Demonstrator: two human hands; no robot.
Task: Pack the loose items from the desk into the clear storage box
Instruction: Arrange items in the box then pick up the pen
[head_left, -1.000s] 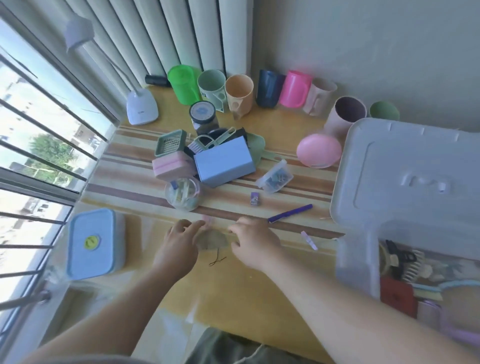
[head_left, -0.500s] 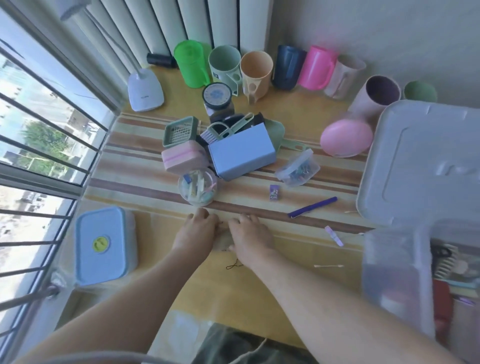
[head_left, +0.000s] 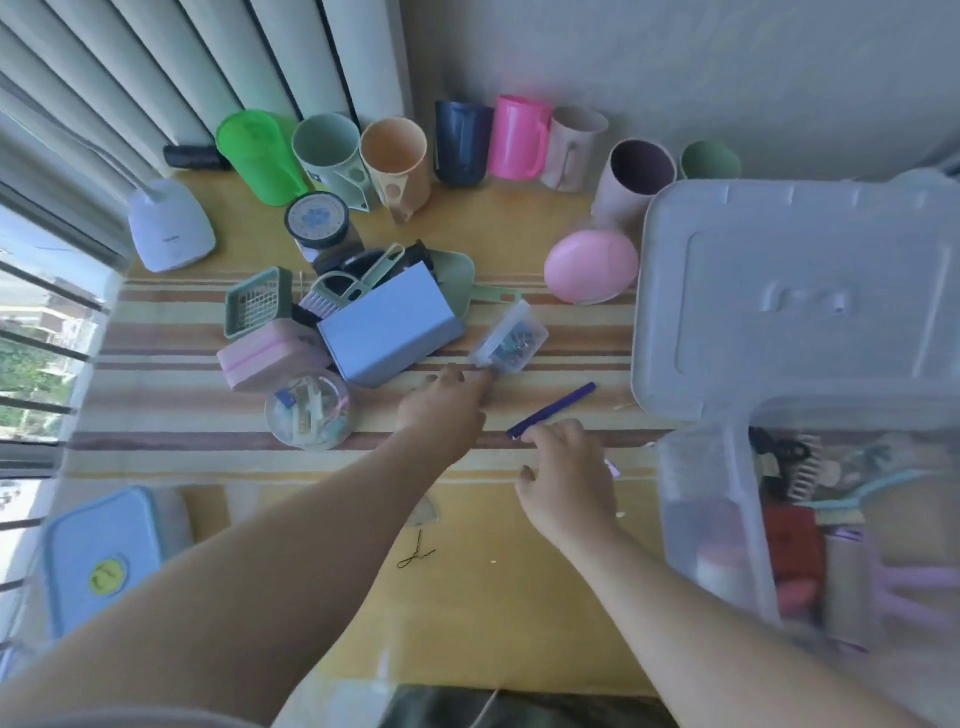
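On striped cloth (head_left: 156, 364): left hand (head_left: 441, 410) reaching, fingertips touching small clip box (head_left: 511, 338); right hand (head_left: 566, 478) loosely spread beside purple pen (head_left: 550, 410). At right, clear storage box (head_left: 696, 493), partly filled.

You see a yellow surface (head_left: 483, 597) under a cloth (head_left: 171, 395) striped cream, tan and brown. Along the top stand a bright green cup (head_left: 257, 156), a navy cup (head_left: 460, 143) and a hot pink cup (head_left: 519, 136). At centre lies a pale blue box (head_left: 389, 327), with a purple pen (head_left: 553, 409) to its lower right.
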